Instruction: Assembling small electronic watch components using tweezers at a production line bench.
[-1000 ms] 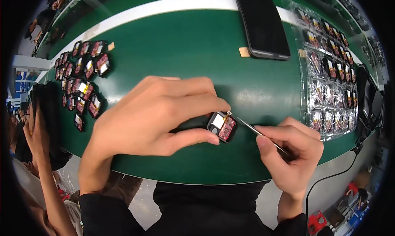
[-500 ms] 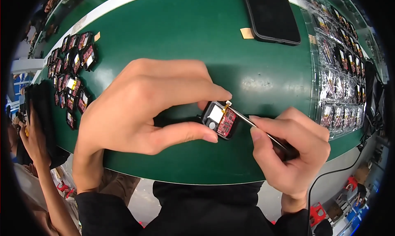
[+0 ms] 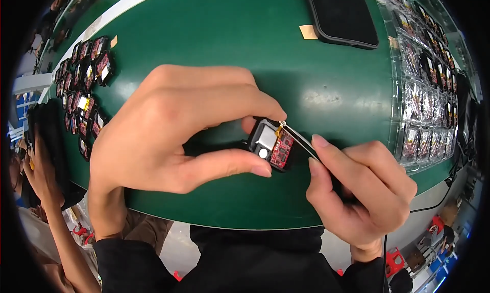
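My left hand (image 3: 173, 124) is closed on a small black electronic housing (image 3: 272, 144), thumb at its near edge and fingers along its far side. Inside the housing show a red circuit board, a silver-white block, a round pale disc and a bit of yellow tape. Between thumb and fingers of my right hand (image 3: 362, 185) is a pair of metal tweezers (image 3: 304, 144), slanting left. Their tips meet the far corner of the housing, by a tiny white piece close to my left index fingertip. Whether the tips pinch that piece is too small to tell.
Many similar housings (image 3: 87, 88) lie grouped on the green table (image 3: 204, 32) at the left. Clear plastic trays (image 3: 423, 104) with more units line the right side. A black phone (image 3: 343, 14) lies at the far edge near tan tape. Another person's hand (image 3: 43, 175) is at far left.
The tweezers and my right hand have shifted slightly, with the fingers now more stretched along the tool. The housing is tilted a little differently in my left hand. The view has moved slightly.
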Action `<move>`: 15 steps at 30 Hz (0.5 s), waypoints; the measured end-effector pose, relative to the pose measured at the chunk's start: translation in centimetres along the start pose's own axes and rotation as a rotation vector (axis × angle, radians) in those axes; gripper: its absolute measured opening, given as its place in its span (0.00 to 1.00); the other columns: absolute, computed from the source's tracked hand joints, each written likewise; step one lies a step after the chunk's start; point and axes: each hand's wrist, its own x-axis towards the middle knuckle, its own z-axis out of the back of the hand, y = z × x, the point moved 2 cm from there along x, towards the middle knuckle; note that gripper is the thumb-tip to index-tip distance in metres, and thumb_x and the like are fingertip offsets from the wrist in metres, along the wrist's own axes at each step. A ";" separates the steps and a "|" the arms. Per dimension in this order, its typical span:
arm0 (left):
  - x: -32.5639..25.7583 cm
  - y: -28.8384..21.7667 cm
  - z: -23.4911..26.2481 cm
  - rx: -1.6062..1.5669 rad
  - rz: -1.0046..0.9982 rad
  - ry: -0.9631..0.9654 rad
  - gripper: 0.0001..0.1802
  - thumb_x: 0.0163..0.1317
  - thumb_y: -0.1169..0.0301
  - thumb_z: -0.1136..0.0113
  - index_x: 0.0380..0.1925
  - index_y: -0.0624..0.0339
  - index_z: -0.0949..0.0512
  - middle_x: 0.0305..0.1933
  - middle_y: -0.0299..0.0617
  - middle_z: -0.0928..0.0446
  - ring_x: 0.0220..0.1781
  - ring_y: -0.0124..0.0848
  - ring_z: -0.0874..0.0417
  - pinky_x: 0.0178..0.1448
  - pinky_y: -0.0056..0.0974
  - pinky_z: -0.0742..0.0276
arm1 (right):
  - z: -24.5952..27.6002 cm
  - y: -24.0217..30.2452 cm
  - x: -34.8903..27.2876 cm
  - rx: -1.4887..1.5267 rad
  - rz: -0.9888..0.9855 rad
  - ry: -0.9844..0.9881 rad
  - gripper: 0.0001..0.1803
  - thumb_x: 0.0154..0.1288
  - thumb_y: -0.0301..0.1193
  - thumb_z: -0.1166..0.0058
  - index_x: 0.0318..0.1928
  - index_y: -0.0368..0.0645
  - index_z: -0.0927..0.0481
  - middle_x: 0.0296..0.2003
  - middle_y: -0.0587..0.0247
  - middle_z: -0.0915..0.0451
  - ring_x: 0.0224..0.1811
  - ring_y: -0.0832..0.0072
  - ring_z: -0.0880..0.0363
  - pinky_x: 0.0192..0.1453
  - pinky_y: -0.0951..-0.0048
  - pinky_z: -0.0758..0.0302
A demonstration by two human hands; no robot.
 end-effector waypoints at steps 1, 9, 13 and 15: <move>0.0 0.0 0.0 -0.002 -0.008 0.004 0.31 0.53 0.60 0.11 0.53 0.66 0.09 0.42 0.43 0.12 0.24 0.23 0.31 0.27 0.31 0.38 | -0.1 0.0 0.0 -0.006 0.013 -0.009 0.20 0.49 0.13 0.26 0.47 0.34 0.04 0.26 0.67 0.20 0.19 0.83 0.33 0.22 0.77 0.41; -0.2 0.8 0.8 -0.079 0.051 0.083 0.32 0.55 0.56 0.12 0.54 0.66 0.08 0.43 0.44 0.11 0.24 0.21 0.32 0.27 0.30 0.40 | 0.2 -0.1 0.1 0.083 -0.073 0.021 0.16 0.53 0.14 0.27 0.45 0.32 0.05 0.25 0.62 0.18 0.21 0.80 0.28 0.25 0.76 0.37; 0.1 0.6 1.1 -0.112 0.068 0.127 0.32 0.57 0.55 0.13 0.54 0.67 0.08 0.43 0.45 0.11 0.23 0.21 0.33 0.27 0.30 0.42 | 0.3 -0.2 0.1 0.134 -0.093 0.041 0.15 0.55 0.15 0.28 0.45 0.31 0.05 0.25 0.61 0.18 0.23 0.80 0.27 0.27 0.76 0.36; 0.1 0.6 1.1 -0.115 0.072 0.128 0.31 0.57 0.55 0.13 0.54 0.67 0.08 0.43 0.45 0.11 0.23 0.21 0.33 0.27 0.30 0.42 | 0.2 -0.3 0.0 0.145 -0.102 0.035 0.15 0.55 0.16 0.28 0.45 0.30 0.05 0.25 0.61 0.18 0.23 0.79 0.26 0.27 0.76 0.36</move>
